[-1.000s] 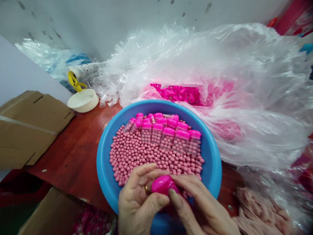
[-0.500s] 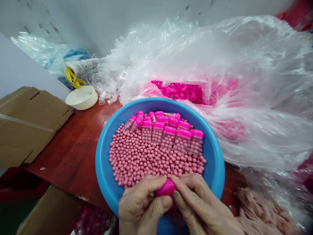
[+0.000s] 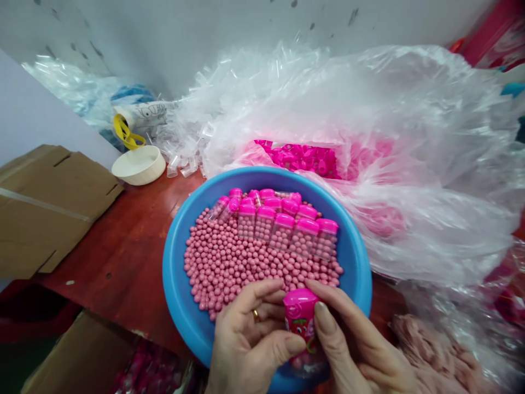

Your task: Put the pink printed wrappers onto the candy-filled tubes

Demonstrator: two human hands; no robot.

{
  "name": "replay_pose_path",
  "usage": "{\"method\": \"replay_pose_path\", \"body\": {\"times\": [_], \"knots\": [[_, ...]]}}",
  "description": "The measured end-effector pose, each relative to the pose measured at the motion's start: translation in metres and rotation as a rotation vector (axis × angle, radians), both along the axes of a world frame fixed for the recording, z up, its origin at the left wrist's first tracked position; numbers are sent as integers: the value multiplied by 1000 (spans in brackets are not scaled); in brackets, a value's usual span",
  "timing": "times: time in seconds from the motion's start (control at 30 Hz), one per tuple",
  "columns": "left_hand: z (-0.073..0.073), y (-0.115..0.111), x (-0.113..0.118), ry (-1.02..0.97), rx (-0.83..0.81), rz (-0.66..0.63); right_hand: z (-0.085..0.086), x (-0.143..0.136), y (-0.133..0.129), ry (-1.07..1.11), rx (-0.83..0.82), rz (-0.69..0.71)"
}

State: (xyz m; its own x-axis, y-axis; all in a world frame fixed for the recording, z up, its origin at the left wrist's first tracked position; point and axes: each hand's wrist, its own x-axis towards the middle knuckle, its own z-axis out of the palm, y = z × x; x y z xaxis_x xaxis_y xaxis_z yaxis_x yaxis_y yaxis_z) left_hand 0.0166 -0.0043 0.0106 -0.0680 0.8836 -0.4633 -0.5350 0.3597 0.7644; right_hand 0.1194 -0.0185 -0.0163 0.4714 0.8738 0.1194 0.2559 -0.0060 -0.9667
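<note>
Over the near edge of a blue basin (image 3: 174, 284), both hands are at a small transparent container with a pink cap and a strawberry-face label (image 3: 301, 320); pink balls show in its lower part. My right hand (image 3: 361, 350) grips its right side with thumb and fingers. Wearing a ring, my left hand (image 3: 250, 342) has its thumb on the front left and its fingers curled behind. Small pink balls (image 3: 229, 262) fill the basin. On them, toward the back, lie several filled containers with pink caps (image 3: 282, 232); no label shows on these.
Behind the basin, a large plastic bag (image 3: 410, 109) holds pink caps (image 3: 303, 158). Empty transparent tubes (image 3: 186, 161) are heaped back left by a white bowl (image 3: 139, 166) and yellow tape ring (image 3: 126, 131). Cardboard (image 3: 53, 213) stands left; a beige cloth (image 3: 435, 350) lies right.
The container has turned and tilted so that its printed label faces me, where before mostly its pink cap showed. My left fingers have loosened and both hands have shifted slightly right.
</note>
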Motion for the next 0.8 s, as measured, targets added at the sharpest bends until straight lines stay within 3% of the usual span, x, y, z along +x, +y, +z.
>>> {"method": "replay_pose_path", "body": {"times": [0.1,0.2,0.37,0.63,0.8], "knots": [[-1,-2,-1,169,17,-137,-1,0,3,83,37,11],[-5,-5,-6,412,101,-174,-4,1,6,69,114,103],[-10,-9,-12,492,138,-187,-6,3,9,58,152,260],[-12,-7,-12,507,228,-121,3,-8,9,138,170,162],[-16,-7,-17,731,326,-85,2,-7,8,220,112,123]]}}
